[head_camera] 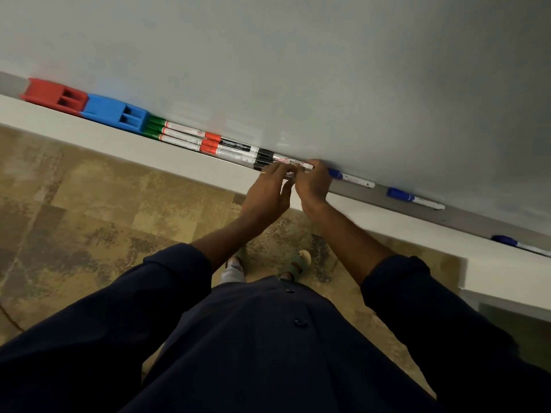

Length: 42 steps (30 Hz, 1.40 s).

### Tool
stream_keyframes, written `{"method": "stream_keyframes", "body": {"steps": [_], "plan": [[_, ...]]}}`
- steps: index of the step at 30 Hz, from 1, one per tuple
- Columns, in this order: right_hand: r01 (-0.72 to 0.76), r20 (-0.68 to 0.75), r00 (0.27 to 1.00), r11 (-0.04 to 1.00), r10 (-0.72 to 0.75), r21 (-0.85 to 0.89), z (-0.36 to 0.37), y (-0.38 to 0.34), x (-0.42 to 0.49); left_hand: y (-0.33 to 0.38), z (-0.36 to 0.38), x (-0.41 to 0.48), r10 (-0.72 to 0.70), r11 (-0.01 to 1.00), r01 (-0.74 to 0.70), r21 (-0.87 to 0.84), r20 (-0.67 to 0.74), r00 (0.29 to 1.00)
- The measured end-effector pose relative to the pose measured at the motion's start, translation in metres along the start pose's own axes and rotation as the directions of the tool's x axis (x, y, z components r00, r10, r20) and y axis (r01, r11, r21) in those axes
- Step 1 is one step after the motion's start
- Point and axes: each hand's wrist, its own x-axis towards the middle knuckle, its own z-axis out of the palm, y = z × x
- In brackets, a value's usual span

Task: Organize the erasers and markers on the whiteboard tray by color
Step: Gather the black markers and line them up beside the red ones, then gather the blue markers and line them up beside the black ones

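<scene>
Dark navy shirt (268, 338) with two buttons fills the bottom of the frame, both sleeves rolled above the forearms. Below it, at centre, two feet in sandals (295, 260) stand on a mottled tan floor (74, 210).

Both hands meet at mid-frame over the whiteboard tray (387, 201), a grey ledge running from upper left to lower right under the whiteboard (298, 70).

Left hand (268, 192): fingers (275, 171) loosely curled, tips resting on black-capped markers (265, 159); a ring shows on one finger. Right hand (313, 186): fingers pinching the end of a white-barrelled marker (290, 161) with red print, held just above that black-capped group. Its cap colour cannot be told.

Count along the tray, from upper left:
- 1 red eraser (53, 93), touching
- 1 blue eraser (116, 113)
- 3 green-capped markers (155, 128), stacked side by side just beside the blue eraser
- 3 red-capped markers (210, 143), end to end with the green ones
- black-capped markers: about 3, partly hidden by the hands, exact count unclear
- 3 blue-capped markers, well apart from each other: one (351, 178) just right of the right hand, one (414, 198) further along, one (518, 244) at the right edge.

White wall ledge (89, 135) runs beneath the tray.
</scene>
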Motion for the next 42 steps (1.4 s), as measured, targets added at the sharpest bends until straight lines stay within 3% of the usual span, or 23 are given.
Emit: {"method": "stream_keyframes", "body": {"steps": [3, 9, 12, 17, 20, 23, 27, 29, 32, 37, 42], "plan": [[-0.003, -0.028, 1.0, 0.999, 0.002, -0.041, 0.005, -0.001, -0.005, -0.008, -0.001, 0.004, 0.055, 0.984, -0.067, 0.162, 0.076, 0.996], [0.067, -0.073, 0.994, 0.973, -0.085, -0.219, 0.01, 0.002, -0.013, -0.024, 0.005, 0.01, 0.023, 0.911, -0.134, 0.389, 0.275, 0.961], [0.076, -0.098, 0.99, 0.974, -0.099, -0.215, 0.01, 0.002, -0.015, -0.029, 0.007, 0.013, 0.09, 0.876, -0.238, 0.42, 0.342, 0.935], [-0.015, -0.169, 0.986, 0.995, -0.002, -0.103, 0.01, -0.004, -0.013, -0.041, 0.012, 0.018, 0.183, 0.798, -0.401, 0.45, 0.453, 0.872], [0.019, -0.146, 0.989, 0.996, -0.032, -0.086, 0.006, 0.001, -0.012, -0.046, 0.014, 0.02, 0.208, 0.77, -0.428, 0.473, 0.448, 0.87], [0.201, -0.091, 0.971, 0.959, -0.222, -0.202, -0.01, 0.013, -0.012, -0.048, 0.017, 0.02, 0.218, 0.761, -0.423, 0.492, 0.42, 0.881], [0.511, 0.05, 0.83, 0.722, -0.555, -0.466, -0.051, 0.047, 0.003, -0.048, 0.019, 0.021, 0.19, 0.761, -0.401, 0.509, 0.417, 0.889], [0.554, 0.135, 0.786, 0.592, -0.603, -0.585, -0.073, 0.066, 0.016, -0.047, 0.019, 0.02, 0.181, 0.756, -0.398, 0.52, 0.418, 0.89], [0.551, 0.216, 0.785, 0.496, -0.58, -0.671, -0.096, 0.084, 0.032, -0.047, 0.018, 0.02, 0.188, 0.754, -0.408, 0.515, 0.426, 0.885], [0.602, 0.255, 0.75, 0.471, -0.61, -0.644, -0.113, 0.078, 0.042, -0.044, 0.019, 0.02, 0.232, 0.8, -0.403, 0.444, 0.39, 0.891], [0.671, 0.2, 0.734, 0.65, -0.649, -0.357, -0.11, 0.055, 0.024, -0.005, 0.029, 0.022, 0.305, 0.908, -0.366, 0.203, 0.276, 0.911]]}}
